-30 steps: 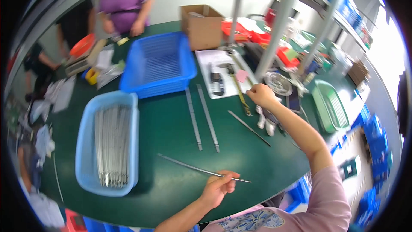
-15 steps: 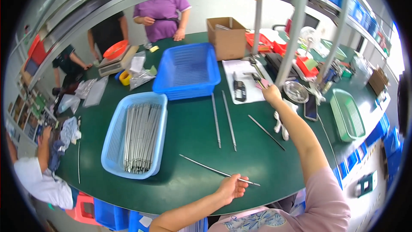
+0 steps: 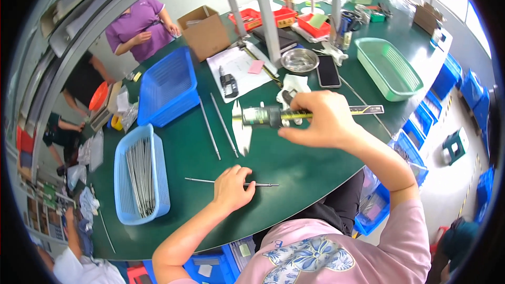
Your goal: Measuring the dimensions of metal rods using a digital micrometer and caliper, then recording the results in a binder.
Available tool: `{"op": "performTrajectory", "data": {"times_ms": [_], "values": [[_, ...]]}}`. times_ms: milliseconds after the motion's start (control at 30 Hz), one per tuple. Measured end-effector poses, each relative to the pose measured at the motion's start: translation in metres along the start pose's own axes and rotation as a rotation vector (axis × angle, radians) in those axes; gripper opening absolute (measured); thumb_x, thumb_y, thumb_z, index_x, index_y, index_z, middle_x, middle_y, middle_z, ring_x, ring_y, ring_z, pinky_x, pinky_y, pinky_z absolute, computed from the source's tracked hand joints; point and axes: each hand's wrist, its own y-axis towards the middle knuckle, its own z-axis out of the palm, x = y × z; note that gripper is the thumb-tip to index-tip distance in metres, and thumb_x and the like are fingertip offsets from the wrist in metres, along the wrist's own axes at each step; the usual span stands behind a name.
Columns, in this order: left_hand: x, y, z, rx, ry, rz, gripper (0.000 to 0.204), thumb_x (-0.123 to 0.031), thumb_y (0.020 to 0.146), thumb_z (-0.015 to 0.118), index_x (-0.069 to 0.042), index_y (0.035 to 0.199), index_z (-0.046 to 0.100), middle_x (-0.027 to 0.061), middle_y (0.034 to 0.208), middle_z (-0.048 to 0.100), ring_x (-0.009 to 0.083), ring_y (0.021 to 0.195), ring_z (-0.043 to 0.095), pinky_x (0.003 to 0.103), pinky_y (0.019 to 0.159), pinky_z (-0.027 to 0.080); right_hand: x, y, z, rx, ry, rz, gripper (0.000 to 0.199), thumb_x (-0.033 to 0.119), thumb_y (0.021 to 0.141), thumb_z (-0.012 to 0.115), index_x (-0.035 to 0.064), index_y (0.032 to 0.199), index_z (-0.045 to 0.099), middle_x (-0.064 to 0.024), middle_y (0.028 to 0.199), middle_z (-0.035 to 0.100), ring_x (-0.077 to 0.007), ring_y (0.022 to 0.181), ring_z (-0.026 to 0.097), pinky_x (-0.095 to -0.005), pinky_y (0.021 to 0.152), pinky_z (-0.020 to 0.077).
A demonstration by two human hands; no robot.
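My right hand (image 3: 331, 120) is closed around a digital caliper (image 3: 259, 116), held above the table with its jaws toward the left. My left hand (image 3: 229, 188), nearer the table edge, has its fingers and thumb around a thin metal rod (image 3: 199, 180) that lies roughly crosswise. Part of this rod is hidden under the fingers. Two similar rods, a left one (image 3: 209, 126) and a right one (image 3: 226, 129), rest side by side beyond that hand. To the left stands a light blue basket (image 3: 120, 179) with a bundle of metal rods (image 3: 140, 176) in it.
A blue basket (image 3: 171, 108), a cardboard box (image 3: 206, 37) and a paper sheet (image 3: 244, 87) with a black device (image 3: 228, 83) are farther back. A metal bowl (image 3: 300, 60), a phone (image 3: 328, 71) and a green basket (image 3: 389, 68) lie right. Shelf posts (image 3: 265, 18) rise behind. Other people stand left.
My right hand has lifted the caliper off the area by the paper sheet and brought it nearer. My left hand has moved left along with its rod. The view has turned to the right.
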Motion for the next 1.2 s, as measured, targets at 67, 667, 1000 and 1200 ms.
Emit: {"op": "performTrajectory", "data": {"times_ms": [67,667,1000,1200], "values": [[0.000,0.004,0.005,-0.279,0.401,0.431,0.021,-0.015,0.076,0.060,0.000,0.091,0.059,0.0085,0.085,0.058,0.0209,0.077,0.057,0.033,0.064,0.047,-0.008,-0.024,-0.010,-0.060,0.011,-0.100,0.035,0.034,0.059,0.074,0.0057,0.074,0.060,-0.0065,0.062,0.056,-0.0229,0.053,0.056,-0.0314,0.049,0.0430],[-0.051,0.003,-0.030,-0.434,-0.475,0.531,0.009,-0.008,0.088,0.049,-0.001,0.093,0.047,0.0061,0.073,0.058,0.0095,0.054,0.049,0.023,0.050,0.039,-0.022,-0.097,-0.048,-0.330,-0.410,-0.136,0.038,0.042,0.063,0.070,0.0109,0.061,0.050,-0.0017,0.054,0.041,-0.0192,0.041,0.047,-0.0304,0.037,0.0347],[-0.100,-0.009,-0.027,-0.128,-0.998,0.573,0.022,-0.015,0.091,0.047,0.000,0.108,0.049,0.0070,0.075,0.058,0.0039,0.051,0.039,0.018,0.046,0.033,-0.005,-0.100,-0.078,-0.294,0.006,0.063,0.025,0.015,0.068,0.068,-0.0014,0.084,0.059,-0.0092,0.065,0.052,-0.0197,0.048,0.049,-0.0281,0.045,0.0410],[-0.108,-0.015,-0.028,-0.105,-0.836,0.617,0.023,-0.011,0.090,0.047,0.001,0.109,0.055,0.0042,0.075,0.060,0.0058,0.054,0.045,0.019,0.049,0.038,0.007,-0.092,-0.079,-0.136,0.180,0.062,0.024,0.007,0.067,0.059,-0.0044,0.088,0.057,-0.0116,0.068,0.052,-0.0222,0.055,0.051,-0.0293,0.048,0.0424]]}}
